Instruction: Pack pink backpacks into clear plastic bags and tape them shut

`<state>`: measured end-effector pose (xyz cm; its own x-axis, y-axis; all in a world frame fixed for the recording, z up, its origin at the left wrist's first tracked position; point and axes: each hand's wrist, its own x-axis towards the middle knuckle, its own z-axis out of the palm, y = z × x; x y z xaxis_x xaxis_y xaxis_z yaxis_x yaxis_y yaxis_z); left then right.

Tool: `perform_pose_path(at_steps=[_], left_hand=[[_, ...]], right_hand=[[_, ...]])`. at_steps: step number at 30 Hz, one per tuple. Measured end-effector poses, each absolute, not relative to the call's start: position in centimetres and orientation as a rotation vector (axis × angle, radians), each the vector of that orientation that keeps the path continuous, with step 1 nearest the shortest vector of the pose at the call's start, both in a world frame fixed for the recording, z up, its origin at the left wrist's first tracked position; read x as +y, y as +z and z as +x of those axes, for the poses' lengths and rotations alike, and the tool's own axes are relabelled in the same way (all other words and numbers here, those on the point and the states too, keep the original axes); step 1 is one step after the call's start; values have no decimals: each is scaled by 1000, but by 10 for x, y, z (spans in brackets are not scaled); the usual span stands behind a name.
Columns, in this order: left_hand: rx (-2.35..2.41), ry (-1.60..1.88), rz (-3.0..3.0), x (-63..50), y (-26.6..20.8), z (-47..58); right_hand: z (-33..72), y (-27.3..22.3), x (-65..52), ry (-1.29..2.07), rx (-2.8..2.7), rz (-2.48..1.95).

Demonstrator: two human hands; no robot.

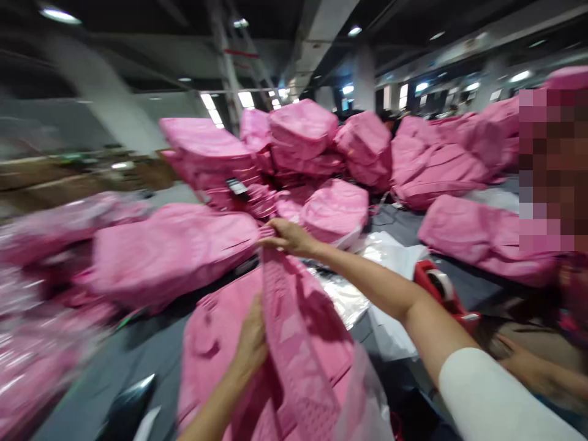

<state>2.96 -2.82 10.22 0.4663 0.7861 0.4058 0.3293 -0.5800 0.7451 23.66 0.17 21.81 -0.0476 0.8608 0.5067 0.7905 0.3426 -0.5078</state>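
A pink backpack (220, 343) lies on the dark table in front of me, its padded shoulder strap (294, 349) raised from the back panel. My right hand (291, 237) pinches the upper end of the strap between thumb and fingers. Lower down, my left hand (252, 337) is against the left side of the strap; its fingers are hidden behind the strap and blurred. Clear plastic (367, 398) lies along the lower right of the backpack.
Pink backpacks are piled at the back (303, 128), with another lying at left (174, 251) and plastic-wrapped ones (41, 349) beyond it. A red tape dispenser (443, 288) stands at right beside plastic bags (390, 263). A black object (128, 404) lies front left. Another person's hand (523, 364) is at right.
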Motion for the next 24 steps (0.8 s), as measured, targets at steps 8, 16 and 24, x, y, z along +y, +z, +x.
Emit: perform_pose_path(at_steps=[8,16,24], left_hand=[[938,742,811,-145,106,21],[896,514,1376,-143,108,-8],[1142,438,2095,-101,138,-47]], right_hand=[[187,166,62,251,-2071,-1468],[187,148,73,183,-2150,-1555],[216,113,81,-35,-2226,-1713]])
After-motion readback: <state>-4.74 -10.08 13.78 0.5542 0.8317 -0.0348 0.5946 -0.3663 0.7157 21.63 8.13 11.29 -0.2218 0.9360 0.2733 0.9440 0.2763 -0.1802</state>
